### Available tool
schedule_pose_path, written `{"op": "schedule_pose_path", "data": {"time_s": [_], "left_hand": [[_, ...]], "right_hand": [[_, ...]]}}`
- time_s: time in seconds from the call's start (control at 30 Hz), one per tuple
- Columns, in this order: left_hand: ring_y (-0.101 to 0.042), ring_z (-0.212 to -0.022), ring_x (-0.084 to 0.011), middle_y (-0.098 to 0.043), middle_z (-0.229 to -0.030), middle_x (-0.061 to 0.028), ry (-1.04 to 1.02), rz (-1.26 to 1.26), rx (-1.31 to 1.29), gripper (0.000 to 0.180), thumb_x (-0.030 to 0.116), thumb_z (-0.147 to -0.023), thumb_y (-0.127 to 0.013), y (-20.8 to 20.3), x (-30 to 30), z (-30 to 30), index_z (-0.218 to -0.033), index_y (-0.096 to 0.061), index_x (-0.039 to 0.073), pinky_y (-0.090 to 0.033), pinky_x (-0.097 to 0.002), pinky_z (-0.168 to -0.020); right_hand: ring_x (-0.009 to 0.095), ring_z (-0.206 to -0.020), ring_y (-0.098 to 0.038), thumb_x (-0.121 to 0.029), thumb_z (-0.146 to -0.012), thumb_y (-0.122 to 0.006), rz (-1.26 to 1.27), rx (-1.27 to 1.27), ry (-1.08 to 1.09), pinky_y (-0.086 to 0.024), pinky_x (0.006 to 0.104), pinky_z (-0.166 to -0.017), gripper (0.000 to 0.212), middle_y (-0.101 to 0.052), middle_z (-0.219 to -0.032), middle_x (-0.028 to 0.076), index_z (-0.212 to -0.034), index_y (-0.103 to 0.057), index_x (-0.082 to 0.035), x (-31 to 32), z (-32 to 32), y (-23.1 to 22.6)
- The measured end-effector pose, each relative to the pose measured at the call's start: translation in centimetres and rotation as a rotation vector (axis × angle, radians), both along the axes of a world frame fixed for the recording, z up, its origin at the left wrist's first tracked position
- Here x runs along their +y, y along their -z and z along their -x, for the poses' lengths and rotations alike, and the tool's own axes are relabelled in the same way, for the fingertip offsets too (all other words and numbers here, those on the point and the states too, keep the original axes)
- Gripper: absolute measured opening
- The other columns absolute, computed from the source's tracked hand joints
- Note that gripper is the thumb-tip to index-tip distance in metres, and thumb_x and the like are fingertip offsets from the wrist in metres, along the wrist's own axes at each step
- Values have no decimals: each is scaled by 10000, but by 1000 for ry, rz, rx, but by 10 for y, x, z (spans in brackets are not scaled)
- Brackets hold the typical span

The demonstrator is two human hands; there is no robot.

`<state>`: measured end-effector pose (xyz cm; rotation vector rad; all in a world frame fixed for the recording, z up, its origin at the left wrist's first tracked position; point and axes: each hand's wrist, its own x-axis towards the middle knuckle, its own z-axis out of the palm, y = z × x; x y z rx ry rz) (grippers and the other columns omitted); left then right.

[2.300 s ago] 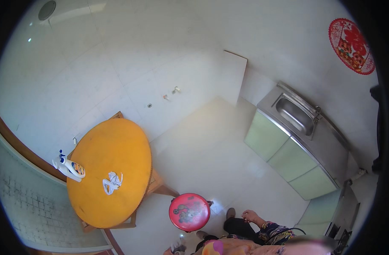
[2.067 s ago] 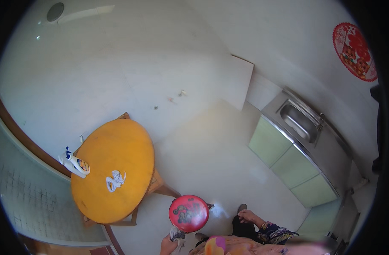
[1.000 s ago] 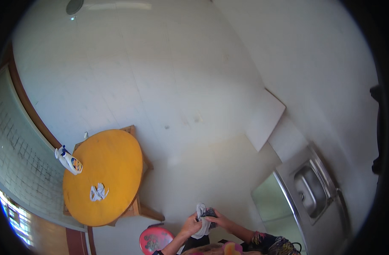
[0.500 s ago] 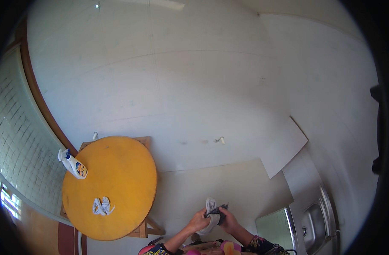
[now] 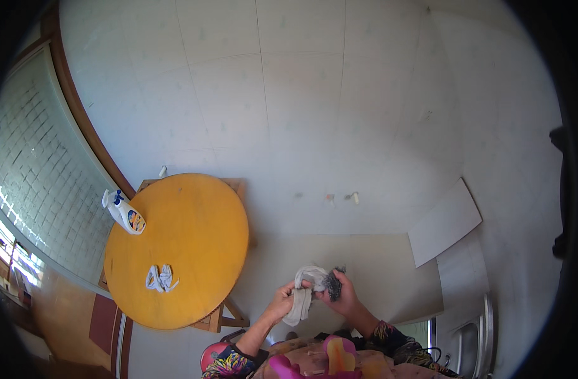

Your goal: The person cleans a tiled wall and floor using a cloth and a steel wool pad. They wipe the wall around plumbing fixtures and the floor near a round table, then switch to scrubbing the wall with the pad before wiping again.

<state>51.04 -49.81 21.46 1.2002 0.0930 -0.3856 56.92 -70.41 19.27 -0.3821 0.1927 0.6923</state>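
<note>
One white spray bottle [image 5: 131,218] stands at the ten o'clock edge of a round yellow table [image 5: 194,234], whose top also bears a crumpled white cloth [image 5: 162,278] toward seven o'clock. At seven o'clock in the view sits a red stool [image 5: 211,357], partly hidden. Near six, the left hand [image 5: 280,306] grips a light grey cloth [image 5: 300,306], which loops up against a dark grey bundle [image 5: 332,287], perhaps mesh; the right hand [image 5: 344,302], toward five, is closed around that bundle. Between four and five lies a metal sink [image 5: 469,346].
</note>
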Motion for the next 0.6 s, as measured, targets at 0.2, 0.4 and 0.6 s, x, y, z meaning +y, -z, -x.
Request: {"op": "schedule_pose_path", "data": {"time_s": [0.2, 0.4, 0.6], "left_hand": [[-716, -847, -192, -725, -995, -93, -195, 70, 62, 230, 79, -1000, -554, -10, -36, -26, -1215, -633, 94, -613, -347, -729], [-712, -852, -215, -721, -975, -143, -297, 68, 3, 252, 95, -1019, -493, -2, -93, -62, -1245, -583, 28, -602, -336, -764], [-699, -854, -224, -708, -954, -147, -374, 150, 18, 251, 111, -1008, -517, 15, -138, -79, -1237, -578, 29, -595, -342, -754]], "right_hand": [[343, -1295, -529, -340, -980, -532, -111, -100, -49, -339, 561, -1118, 403, -624, -1309, 166, -1258, -596, -55, -30, -40, -48], [360, -1288, -522, -318, -966, -547, 148, -122, 139, -298, 584, -1129, 355, -601, -1335, 173, -1192, -606, -50, -106, -86, -71], [349, -1236, -554, -302, -977, -538, -117, -53, 59, -361, 563, -1078, 316, -628, -1271, 169, -1148, -605, -45, -144, -110, -48]]}}
